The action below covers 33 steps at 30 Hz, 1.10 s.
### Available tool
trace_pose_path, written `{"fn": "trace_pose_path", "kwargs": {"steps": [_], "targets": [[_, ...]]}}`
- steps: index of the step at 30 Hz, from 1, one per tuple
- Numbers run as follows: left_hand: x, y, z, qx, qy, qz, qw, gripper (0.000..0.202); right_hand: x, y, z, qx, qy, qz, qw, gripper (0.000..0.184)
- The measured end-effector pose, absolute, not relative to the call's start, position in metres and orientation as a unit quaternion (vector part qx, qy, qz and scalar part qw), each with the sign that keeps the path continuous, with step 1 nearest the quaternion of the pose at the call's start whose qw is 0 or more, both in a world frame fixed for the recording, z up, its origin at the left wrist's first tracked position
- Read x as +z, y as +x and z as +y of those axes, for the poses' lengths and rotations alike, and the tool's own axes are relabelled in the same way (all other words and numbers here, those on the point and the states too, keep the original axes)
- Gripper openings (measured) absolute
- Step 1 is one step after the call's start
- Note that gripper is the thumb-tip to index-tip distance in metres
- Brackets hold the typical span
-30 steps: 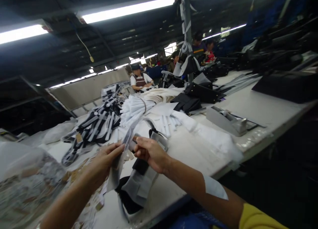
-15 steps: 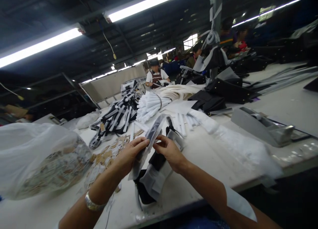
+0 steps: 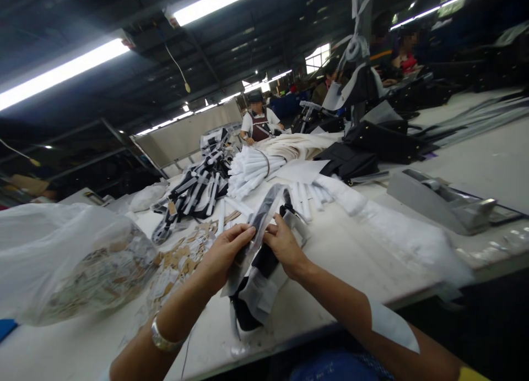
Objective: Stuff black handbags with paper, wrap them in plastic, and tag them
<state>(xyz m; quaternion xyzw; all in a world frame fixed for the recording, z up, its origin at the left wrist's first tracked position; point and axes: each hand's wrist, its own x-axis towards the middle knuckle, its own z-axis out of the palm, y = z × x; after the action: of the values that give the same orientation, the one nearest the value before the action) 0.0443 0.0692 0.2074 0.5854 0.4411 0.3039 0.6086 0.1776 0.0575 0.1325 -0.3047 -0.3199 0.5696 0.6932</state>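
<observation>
A black strap in clear plastic film arches up between my hands above the white table. My left hand pinches its left side between thumb and fingers. Close to the strap's right side, my right hand has its fingertips pressed together at the film; exactly what lies between them is hidden. Below the hands lies a black piece with white wrapping, partly covered by the strap and fingers; it seems joined to the strap, but I cannot tell for sure.
Left are a clear plastic bag of small tags and loose tags. Beyond lie wrapped black straps, bundled white tubes and black bags. Right are a grey tape dispenser and white plastic film. A person works opposite.
The view has shifted slightly. Both hands keep their places at the strap, with the right fingers drawn a little closer together and higher. The person opposite has moved an arm.
</observation>
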Motion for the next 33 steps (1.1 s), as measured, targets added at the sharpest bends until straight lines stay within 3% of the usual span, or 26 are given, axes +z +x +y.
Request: {"fn": "trace_pose_path", "kwargs": {"steps": [3, 9, 21, 28, 33], "targets": [[0.21, 0.045, 0.065, 0.343, 0.596, 0.439, 0.578, 0.038, 0.133, 0.175, 0.056, 0.583, -0.303, -0.302, 0.691, 0.071], [0.22, 0.039, 0.065, 0.38, 0.584, 0.467, 0.544, 0.039, 0.149, 0.182, 0.048, 0.588, -0.289, -0.216, 0.724, 0.061], [0.23, 0.043, 0.065, 0.388, 0.656, 0.45, 0.465, 0.045, 0.176, 0.182, 0.031, 0.579, -0.262, -0.235, 0.736, 0.062], [0.238, 0.044, 0.063, 0.253, 0.726, 0.48, 0.422, 0.05, 0.173, 0.183, 0.031, 0.6, -0.234, -0.227, 0.731, 0.061], [0.232, 0.04, 0.063, 0.239, 0.718, 0.495, 0.426, 0.052, 0.161, 0.198, 0.035, 0.51, -0.277, -0.401, 0.709, 0.049]]}}
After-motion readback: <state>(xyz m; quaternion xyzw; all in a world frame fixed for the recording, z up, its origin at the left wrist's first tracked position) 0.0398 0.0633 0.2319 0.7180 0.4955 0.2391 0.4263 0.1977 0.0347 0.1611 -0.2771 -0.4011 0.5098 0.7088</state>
